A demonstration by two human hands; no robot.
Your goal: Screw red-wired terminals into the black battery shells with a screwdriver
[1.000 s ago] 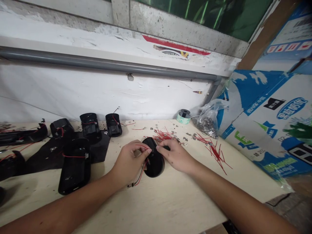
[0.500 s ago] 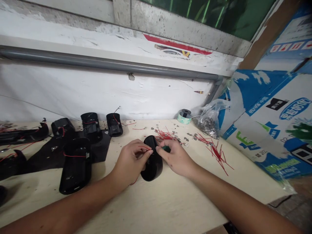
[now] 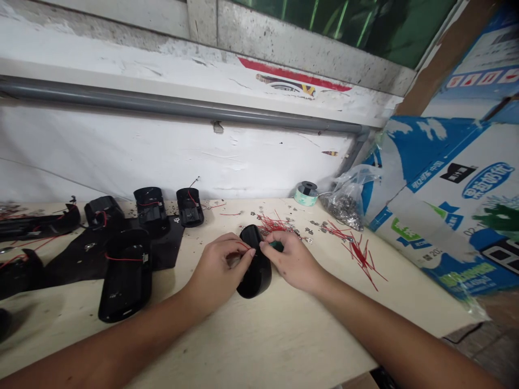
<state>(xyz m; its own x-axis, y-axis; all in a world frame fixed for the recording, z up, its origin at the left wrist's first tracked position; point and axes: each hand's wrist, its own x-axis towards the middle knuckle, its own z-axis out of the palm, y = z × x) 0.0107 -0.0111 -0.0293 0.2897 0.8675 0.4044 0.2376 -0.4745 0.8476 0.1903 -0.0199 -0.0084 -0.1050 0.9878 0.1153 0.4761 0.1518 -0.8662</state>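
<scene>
Between my hands a glossy black plastic housing [image 3: 259, 275] rests on the wooden table. My left hand [image 3: 223, 267] is closed at its left side, thumb and forefinger pinching a thin red wire [image 3: 243, 245]. On the other side my right hand [image 3: 290, 259] is closed at the housing's upper right edge, its fingertips close to the left thumb. Something dark green [image 3: 277, 246] shows inside the right hand's curled fingers; its kind is mostly hidden. What the right fingertips pinch is too small to tell.
Several black housings with red wires, such as one large housing [image 3: 125, 275], stand at the left, some on a dark sheet [image 3: 81, 259]. Loose red wires [image 3: 360, 256] and small metal pieces lie behind and right. A tape roll [image 3: 306, 193], plastic bag [image 3: 346, 200] and blue-white carton [image 3: 446, 200] stand beyond.
The housing has tilted slightly, and its lower end sits a little higher. My left hand has turned slightly and covers more of its left side. The right hand stays almost still.
</scene>
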